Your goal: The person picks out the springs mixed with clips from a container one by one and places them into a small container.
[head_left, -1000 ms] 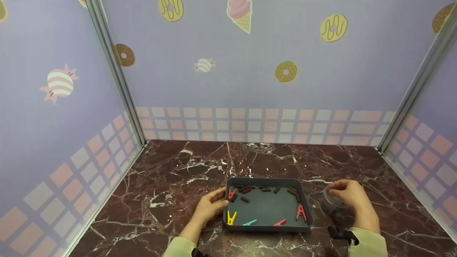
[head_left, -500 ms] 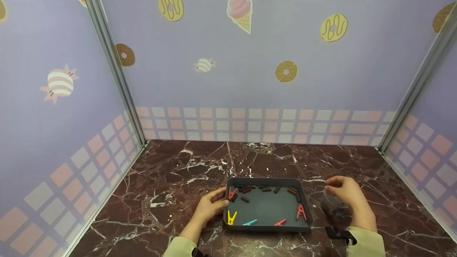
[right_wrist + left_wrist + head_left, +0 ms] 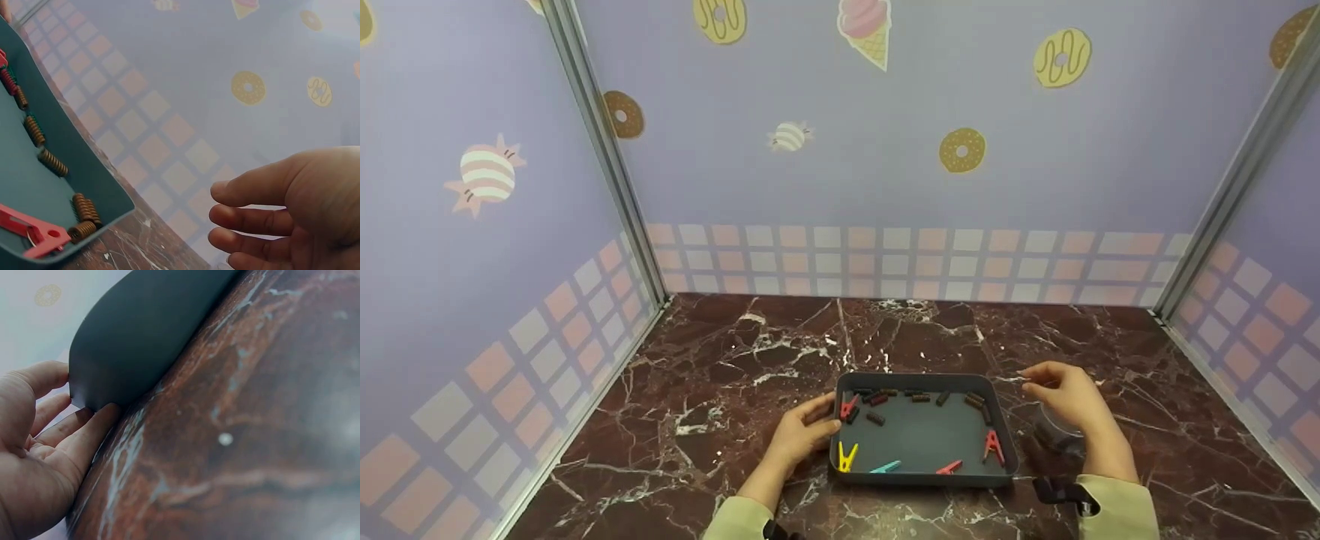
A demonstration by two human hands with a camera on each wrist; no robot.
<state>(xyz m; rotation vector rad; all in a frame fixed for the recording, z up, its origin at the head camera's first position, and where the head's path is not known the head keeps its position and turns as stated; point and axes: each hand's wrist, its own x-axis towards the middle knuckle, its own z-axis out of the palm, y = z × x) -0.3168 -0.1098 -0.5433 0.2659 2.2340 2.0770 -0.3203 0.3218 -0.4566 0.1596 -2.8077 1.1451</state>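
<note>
In the head view my left hand (image 3: pixel 802 435) rests against the left side of the dark grey tray (image 3: pixel 922 481), its fingertips touching the outer wall (image 3: pixel 135 337). My right hand (image 3: pixel 1069 394) hovers right of the tray, above a clear round container (image 3: pixel 1050 435) that it partly hides. The right wrist view shows its fingers apart from the thumb, with nothing between them. Several coil springs (image 3: pixel 54 162), brown, red and dark, lie along the tray's far side. Clothespins lie in it too: a yellow clothespin (image 3: pixel 847 457), a blue clothespin (image 3: pixel 886 467) and several red clothespins (image 3: pixel 993 448).
The tray stands on a dark red marbled tabletop (image 3: pixel 720 405). Purple walls (image 3: pixel 885 187) with printed sweets and pink-white squares enclose it at the back and both sides. Metal posts (image 3: pixel 607 150) stand at the corners.
My right hand has moved left and slightly up, from over the clear container toward the tray, and its fingers have spread apart. The left hand and the tray stay in place.
</note>
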